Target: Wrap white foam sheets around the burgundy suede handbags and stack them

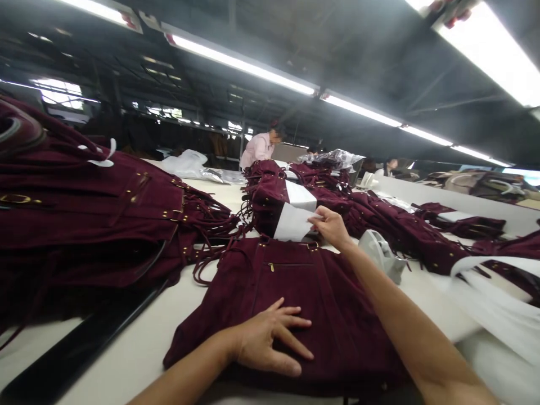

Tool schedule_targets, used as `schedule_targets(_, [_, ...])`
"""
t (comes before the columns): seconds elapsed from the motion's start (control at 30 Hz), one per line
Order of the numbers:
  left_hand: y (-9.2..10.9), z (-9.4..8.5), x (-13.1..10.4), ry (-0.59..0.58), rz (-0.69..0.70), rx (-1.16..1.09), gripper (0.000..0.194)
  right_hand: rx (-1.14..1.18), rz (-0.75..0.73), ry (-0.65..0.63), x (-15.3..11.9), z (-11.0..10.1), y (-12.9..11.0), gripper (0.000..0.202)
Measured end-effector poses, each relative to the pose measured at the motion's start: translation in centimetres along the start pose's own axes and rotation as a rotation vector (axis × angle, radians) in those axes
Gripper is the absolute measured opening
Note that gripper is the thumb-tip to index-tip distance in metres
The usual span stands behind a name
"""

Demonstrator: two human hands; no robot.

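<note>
While flat on one maroon bag [295, 292], left hand [270, 343]; right hand [333, 225] on one white sheet [293, 222].

Hands [270, 340] on burgundy suede bag [295, 292]

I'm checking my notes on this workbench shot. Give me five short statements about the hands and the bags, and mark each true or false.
1. The left hand lies flat, fingers spread, on the maroon suede bag in front of the person. True.
2. The right hand grips a pair of scissors. False: its fingers pinch the edge of a white paper sheet.
3. The bag under the left hand has a zip with a gold pull. True.
4. The bags stacked at the left are bright green. False: they are the same maroon, with gold hardware.
5. A person in a pink top stands at the far end of the table. True.
</note>
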State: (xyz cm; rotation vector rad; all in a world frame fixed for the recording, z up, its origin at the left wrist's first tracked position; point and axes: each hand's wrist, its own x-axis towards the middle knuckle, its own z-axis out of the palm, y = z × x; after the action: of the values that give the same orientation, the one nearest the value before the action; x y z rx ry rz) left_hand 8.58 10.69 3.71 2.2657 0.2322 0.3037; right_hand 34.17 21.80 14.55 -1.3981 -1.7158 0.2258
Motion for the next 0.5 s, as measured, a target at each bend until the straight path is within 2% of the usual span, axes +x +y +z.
schedule_targets(0.07, [0.1,-0.1,0.0,-0.016,-0.003,0.021,0.041,-0.131,-0.031,-0.061,-3.3,-1.6,-1.1,0.016])
schedule_targets(0.13, [0.3,-0.2,0.0,-0.027,-0.011,0.048,0.041,-0.307,-0.050,-0.093,-6.8,-2.0,-1.8,0.009])
schedule_targets(0.2, [0.5,-0.2,0.0,-0.028,-0.021,0.066,0.039,-0.414,-0.103,-0.113,-10.2,-1.1,-1.9,0.009])
schedule_targets(0.3, [0.4,0.0,0.0,-0.003,-0.020,0.071,0.036,-0.398,-0.217,-0.197,-14.4,1.7,-0.8,0.021])
schedule_targets(0.4, [0.1,0.4,0.1,0.121,0.002,-0.001,0.032,-0.264,-0.193,-0.287,-17.0,4.2,0.5,0.023])
schedule_targets(0.5, [-0.4,0.8,0.3,0.370,-0.069,0.031,0.030,-0.090,-0.088,-0.290,-17.8,4.9,1.1,0.017])
